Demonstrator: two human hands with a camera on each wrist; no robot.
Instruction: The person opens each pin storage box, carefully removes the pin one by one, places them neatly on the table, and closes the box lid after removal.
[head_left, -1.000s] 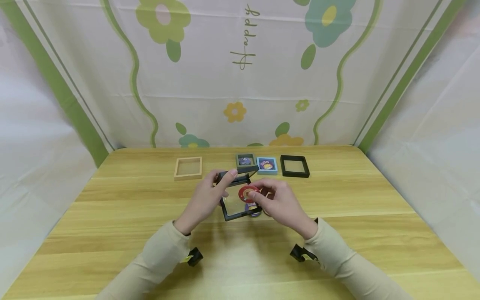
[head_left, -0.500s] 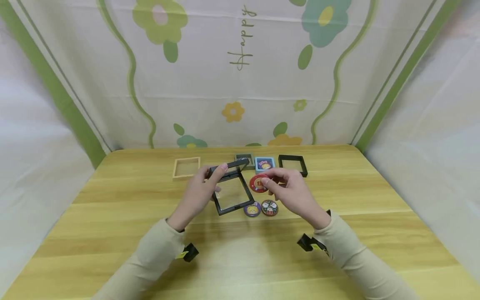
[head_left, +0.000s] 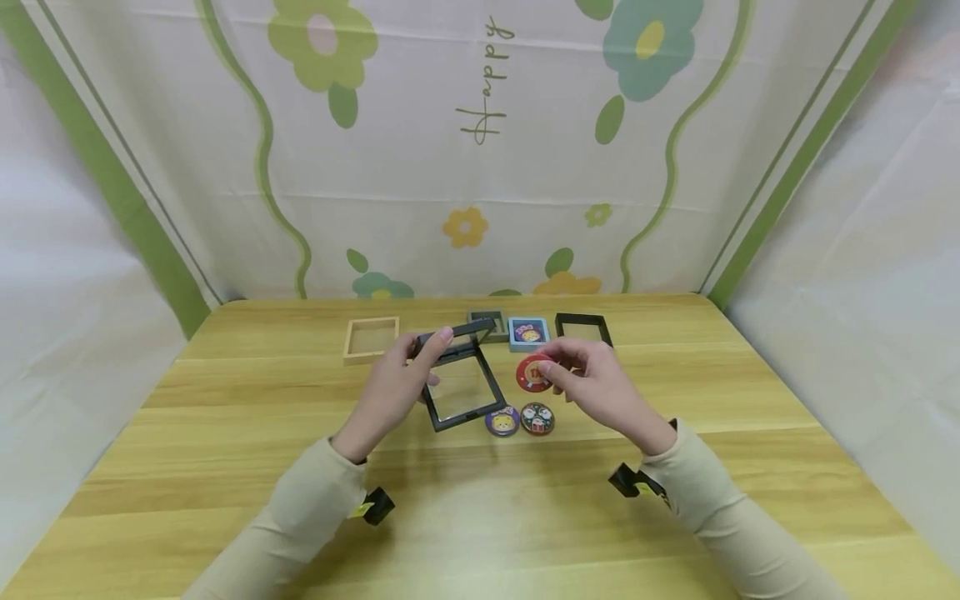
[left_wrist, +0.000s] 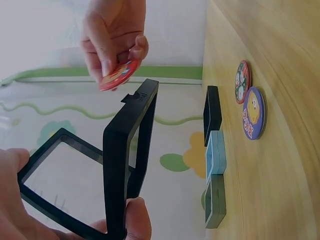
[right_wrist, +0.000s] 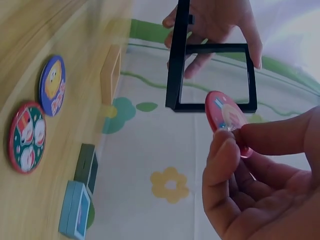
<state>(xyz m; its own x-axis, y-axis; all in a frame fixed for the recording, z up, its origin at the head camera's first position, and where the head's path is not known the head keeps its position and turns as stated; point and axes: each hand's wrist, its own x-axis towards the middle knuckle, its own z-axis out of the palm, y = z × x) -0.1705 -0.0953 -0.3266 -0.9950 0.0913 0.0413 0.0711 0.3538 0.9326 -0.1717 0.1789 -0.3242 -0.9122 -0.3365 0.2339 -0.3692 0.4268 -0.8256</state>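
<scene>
My left hand (head_left: 392,390) grips a black hinged display frame (left_wrist: 115,170) by its hinge side, thumb on top. Its two halves stand apart, and clear film spans them. Off to its right, my right hand (head_left: 600,382) pinches a round red badge (head_left: 529,374) between thumb and fingers. The badge's printed face shows in the head view; my fingertips cover part of it. Below the hands, a purple badge with a yellow bear (head_left: 502,422) lies on the table beside a green, red-rimmed badge (head_left: 537,419). In the head view, the frame's lower corner reaches the purple badge.
Along the back of the wooden table (head_left: 480,517) lie a light wood-coloured frame (head_left: 364,359), a grey-green frame (left_wrist: 216,202), a light blue frame (head_left: 529,347) with a badge inside, and another black frame (head_left: 580,318). A flowered cloth (head_left: 405,167) hangs behind.
The right hand has drawn the red badge from over the open frame to the right, uncovering the two badges on the table. The left hand and frame have shifted slightly left.
</scene>
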